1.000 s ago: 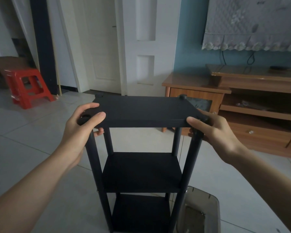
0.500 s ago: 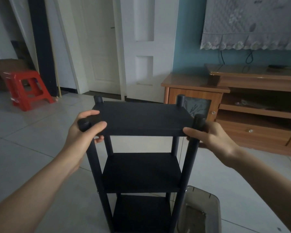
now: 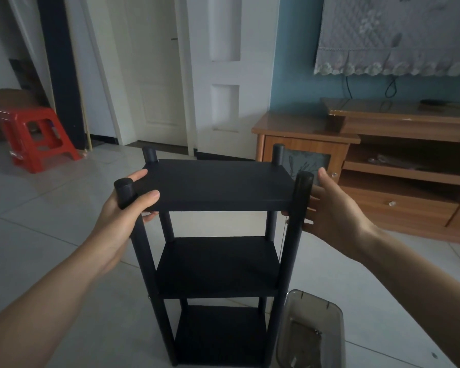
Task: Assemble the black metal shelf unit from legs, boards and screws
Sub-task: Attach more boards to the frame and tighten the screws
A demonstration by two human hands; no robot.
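A black shelf unit stands upright on the tiled floor with three boards between round legs. Its top board (image 3: pixel 218 183) sits a little below the leg tops, so all the leg ends stick up above it. My left hand (image 3: pixel 122 211) grips the board's left end, thumb on top, fingers beneath, around the near left leg (image 3: pixel 141 251). My right hand (image 3: pixel 332 208) lies against the outer side of the near right leg (image 3: pixel 298 221), fingers straight and pointing up. The middle board (image 3: pixel 218 264) and bottom board (image 3: pixel 221 333) lie below.
A clear grey plastic tray (image 3: pixel 312 338) with small hardware sits on the floor at the shelf's lower right. A wooden TV cabinet (image 3: pixel 369 160) stands right behind, a red plastic stool (image 3: pixel 37 136) far left, and white doors (image 3: pixel 154 75) at the back.
The top board has slid down the legs, so their ends now stand above it. My right hand has let go of the board's corner and opened against the right leg.
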